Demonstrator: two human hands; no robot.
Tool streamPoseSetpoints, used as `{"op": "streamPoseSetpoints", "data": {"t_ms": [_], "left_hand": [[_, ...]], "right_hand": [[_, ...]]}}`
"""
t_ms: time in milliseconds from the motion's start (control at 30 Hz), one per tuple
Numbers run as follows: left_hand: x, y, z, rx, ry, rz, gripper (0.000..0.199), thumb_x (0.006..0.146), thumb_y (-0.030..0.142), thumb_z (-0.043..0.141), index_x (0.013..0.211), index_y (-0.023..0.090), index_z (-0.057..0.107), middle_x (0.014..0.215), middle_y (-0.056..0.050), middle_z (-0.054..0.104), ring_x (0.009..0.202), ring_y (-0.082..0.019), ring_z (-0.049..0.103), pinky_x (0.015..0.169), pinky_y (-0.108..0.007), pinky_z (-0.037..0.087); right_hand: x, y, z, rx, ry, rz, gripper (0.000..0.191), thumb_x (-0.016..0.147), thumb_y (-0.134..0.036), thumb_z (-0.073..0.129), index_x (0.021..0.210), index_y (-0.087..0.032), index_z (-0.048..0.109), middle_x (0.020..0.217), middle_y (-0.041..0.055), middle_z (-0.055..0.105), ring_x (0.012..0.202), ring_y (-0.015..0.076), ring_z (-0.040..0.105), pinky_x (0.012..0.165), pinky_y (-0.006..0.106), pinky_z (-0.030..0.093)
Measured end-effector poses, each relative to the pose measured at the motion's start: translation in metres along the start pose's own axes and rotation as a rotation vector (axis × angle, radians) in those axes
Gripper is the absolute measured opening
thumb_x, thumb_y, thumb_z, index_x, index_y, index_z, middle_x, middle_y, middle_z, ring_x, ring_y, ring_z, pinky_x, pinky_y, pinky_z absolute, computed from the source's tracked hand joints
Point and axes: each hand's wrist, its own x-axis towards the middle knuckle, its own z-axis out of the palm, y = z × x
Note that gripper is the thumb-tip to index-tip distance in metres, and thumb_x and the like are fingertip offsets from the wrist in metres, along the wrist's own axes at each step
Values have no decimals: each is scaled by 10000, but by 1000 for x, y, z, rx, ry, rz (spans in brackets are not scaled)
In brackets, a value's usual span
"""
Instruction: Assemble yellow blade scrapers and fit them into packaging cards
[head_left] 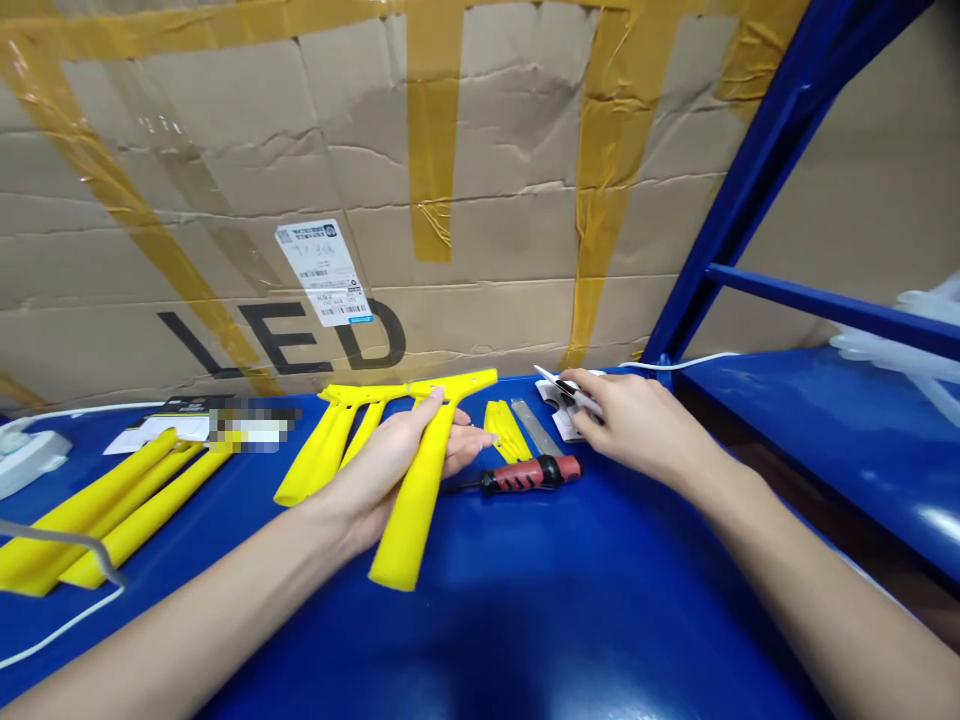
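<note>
From the head camera, I see my left hand point(386, 470) closed around a long stem of a yellow frame point(416, 510), with the thumb on top and the fingers curled beneath. The frame's forked top reaches across the blue bench point(525, 630) toward the carton. My right hand point(634, 425) sits near the far edge, its fingers pinching a slim metal-tipped tool point(574, 397), too small for me to identify, above some white paper point(559, 422).

Between my hands lie small yellow pieces point(506, 430), a steel ruler point(534, 425) and a red-and-black screwdriver point(531, 474). Farther left, yellow bars point(112, 515) lie close together. As things stand, the frame is in my left hand, and I can't see it fastened to the other yellow pieces. The only container I can make out is a taped cardboard carton point(450, 150) behind the bench; I cannot see inside it.
</note>
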Motion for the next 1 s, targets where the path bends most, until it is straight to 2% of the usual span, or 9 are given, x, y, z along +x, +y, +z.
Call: {"op": "streamPoseSetpoints", "data": {"t_ms": [100,233,333,467,600,700,800,900,1000], "left_hand": [[-11,5,-13,-74,-77,115,253,1026,317,508,1063,112,650,1002,-190,776,823,-205,773,693,-260,641],[-20,8,-37,-147,-111,269,221,1024,334,522,1013,169,669,1182,-152,749,1115,-224,712,902,-315,613],[-22,7,-56,-191,-22,346,132,986,275,602,982,169,680,1163,-125,755,1085,-208,717,899,-290,612],[-24,6,-67,-279,183,367,100,957,164,629,1033,142,691,1014,-87,772,836,-142,739,774,-223,636],[-26,4,-67,-331,162,379,93,942,126,642,1021,133,691,950,-70,762,796,-129,731,763,-224,646],[-27,0,-66,-357,159,395,85,927,113,659,1001,141,694,950,-51,756,778,-123,729,752,-230,653],[-28,-5,-64,-345,140,403,116,915,120,679,1029,139,693,1028,-63,753,820,-134,737,775,-243,656],[-30,-7,-61,-323,119,404,143,922,139,677,1064,132,685,1074,-85,753,842,-145,745,783,-248,657],[-32,-7,-60,-344,125,449,147,919,131,680,1064,154,685,1085,-60,756,826,-122,743,786,-226,653]], "right_hand": [[0,-6,-6,71,133,-20,357,944,-226,463,1263,-208,623,901,98,761,747,280,708,637,333,415],[-2,-26,-14,499,304,50,265,923,-380,613,1148,-240,611,887,61,729,632,206,629,597,303,416],[-4,-44,-15,942,214,153,291,851,-483,718,998,-257,607,878,40,709,656,197,611,563,283,424],[-5,-66,-7,1344,-13,292,376,778,-550,784,955,-258,626,789,10,672,618,178,578,503,257,408],[-8,-85,-3,1606,-115,421,362,814,-550,751,792,-223,597,708,-12,578,605,138,506,542,241,426],[-10,-94,-3,1678,-180,441,356,817,-518,751,749,-214,581,694,-18,530,610,131,471,545,233,412],[-13,-99,-3,1624,-206,367,373,820,-528,745,737,-207,575,697,-16,533,615,128,465,524,222,373],[-17,-105,-2,1585,-161,252,349,815,-499,771,789,-209,577,810,-2,629,710,139,556,590,222,419],[-20,-111,-1,1706,-162,253,388,782,-404,832,954,-263,515,950,-18,716,836,153,651,684,223,474]]}}
